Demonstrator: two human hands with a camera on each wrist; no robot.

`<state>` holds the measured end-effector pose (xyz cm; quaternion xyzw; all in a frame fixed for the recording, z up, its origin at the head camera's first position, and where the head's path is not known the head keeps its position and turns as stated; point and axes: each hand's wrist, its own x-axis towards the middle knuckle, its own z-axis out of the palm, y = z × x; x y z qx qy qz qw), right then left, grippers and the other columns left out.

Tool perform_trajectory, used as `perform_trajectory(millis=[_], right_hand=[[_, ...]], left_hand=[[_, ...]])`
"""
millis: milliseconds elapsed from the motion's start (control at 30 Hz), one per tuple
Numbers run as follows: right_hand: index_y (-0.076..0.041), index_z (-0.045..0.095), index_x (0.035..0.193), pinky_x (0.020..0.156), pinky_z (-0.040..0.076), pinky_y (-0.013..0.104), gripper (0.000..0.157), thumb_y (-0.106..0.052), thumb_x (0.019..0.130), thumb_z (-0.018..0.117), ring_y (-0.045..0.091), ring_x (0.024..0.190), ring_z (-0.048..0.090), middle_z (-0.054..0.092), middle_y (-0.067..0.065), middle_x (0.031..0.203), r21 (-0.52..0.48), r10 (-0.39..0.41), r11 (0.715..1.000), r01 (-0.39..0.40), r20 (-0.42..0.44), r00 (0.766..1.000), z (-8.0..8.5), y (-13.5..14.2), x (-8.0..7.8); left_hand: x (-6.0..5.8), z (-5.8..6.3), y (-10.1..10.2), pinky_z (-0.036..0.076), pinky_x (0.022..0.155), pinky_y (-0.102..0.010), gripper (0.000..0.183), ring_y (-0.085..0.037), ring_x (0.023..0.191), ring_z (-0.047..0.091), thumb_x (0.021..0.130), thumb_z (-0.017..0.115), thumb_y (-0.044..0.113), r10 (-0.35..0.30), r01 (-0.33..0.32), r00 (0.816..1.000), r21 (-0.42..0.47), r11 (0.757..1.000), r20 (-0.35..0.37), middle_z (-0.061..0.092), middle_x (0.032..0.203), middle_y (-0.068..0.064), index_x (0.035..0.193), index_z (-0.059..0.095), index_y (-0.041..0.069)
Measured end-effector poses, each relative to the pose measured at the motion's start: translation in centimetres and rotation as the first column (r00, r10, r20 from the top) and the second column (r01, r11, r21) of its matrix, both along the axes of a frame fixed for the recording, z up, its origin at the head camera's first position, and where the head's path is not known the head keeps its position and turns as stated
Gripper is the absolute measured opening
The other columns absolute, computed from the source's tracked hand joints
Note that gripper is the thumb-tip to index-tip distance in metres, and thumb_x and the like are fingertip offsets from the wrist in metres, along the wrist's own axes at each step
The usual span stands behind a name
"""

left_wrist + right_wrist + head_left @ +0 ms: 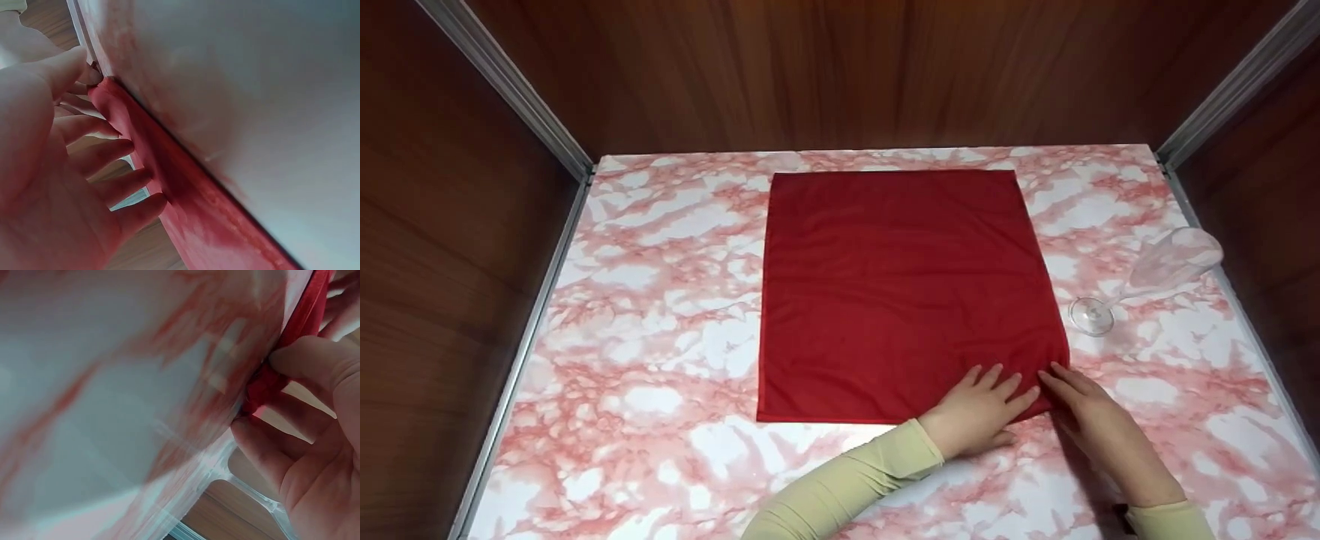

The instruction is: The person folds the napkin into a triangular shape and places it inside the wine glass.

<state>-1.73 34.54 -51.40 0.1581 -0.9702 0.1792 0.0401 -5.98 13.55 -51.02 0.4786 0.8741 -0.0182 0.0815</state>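
A red cloth napkin (885,285) lies spread flat on the table, slightly wrinkled towards its near right corner. My left hand (979,409) rests near that corner with fingers spread and fairly straight. In the left wrist view its fingertips (151,211) touch the cloth along its edge. The right hand (1110,427) is at the corner itself. In the right wrist view its thumb and fingers (261,444) pinch the bunched corner of the napkin (264,385). Part of the corner is hidden by the fingers.
A clear stemmed glass (1091,316) stands on its foot right of the napkin, close to the right hand. The red and white marbled table (660,330) is bounded by brown wood panels (825,75) at the back and both sides.
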Motion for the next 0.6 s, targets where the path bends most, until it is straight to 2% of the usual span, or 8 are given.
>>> perform_trajectory(millis=[267, 500, 600], right_hand=[[0.000, 0.060, 0.124, 0.088, 0.044, 0.056, 0.051, 0.006, 0.076, 0.074, 0.042, 0.118, 0.048, 0.051, 0.021, 0.131, 0.009, -0.011, 1.000, 0.011, 0.013, 1.000, 0.1, 0.0, -0.1], [0.001, 0.065, 0.115, 0.089, 0.043, 0.050, 0.047, 0.008, 0.070, 0.077, 0.037, 0.113, 0.053, 0.058, 0.018, 0.122, 0.000, 0.011, 1.000, -0.012, -0.065, 0.998, 0.0, 0.1, -0.3], [0.001, 0.066, 0.110, 0.088, 0.043, 0.049, 0.042, 0.009, 0.070, 0.075, 0.036, 0.111, 0.054, 0.060, 0.018, 0.118, 0.004, 0.023, 1.000, -0.023, -0.093, 0.995, 0.1, 0.2, -0.4]], left_hand=[[-0.2, -0.1, 0.2, 0.026, 0.110, -0.040, 0.069, -0.023, 0.138, 0.028, 0.094, 0.048, 0.056, -0.018, 0.018, 0.999, -0.006, 1.000, -0.028, 0.034, 0.150, 0.003, 0.152, 0.023, 0.030], [-0.3, -0.1, 0.9, 0.032, 0.105, -0.039, 0.068, -0.023, 0.130, 0.039, 0.093, 0.052, 0.054, -0.010, 0.011, 0.997, 0.007, 1.000, -0.074, 0.044, 0.140, 0.004, 0.151, 0.025, 0.032], [-0.3, 0.2, 1.2, 0.034, 0.104, -0.038, 0.066, -0.022, 0.126, 0.042, 0.093, 0.053, 0.050, -0.007, 0.008, 0.998, 0.018, 1.000, -0.069, 0.045, 0.137, 0.004, 0.151, 0.026, 0.032]])
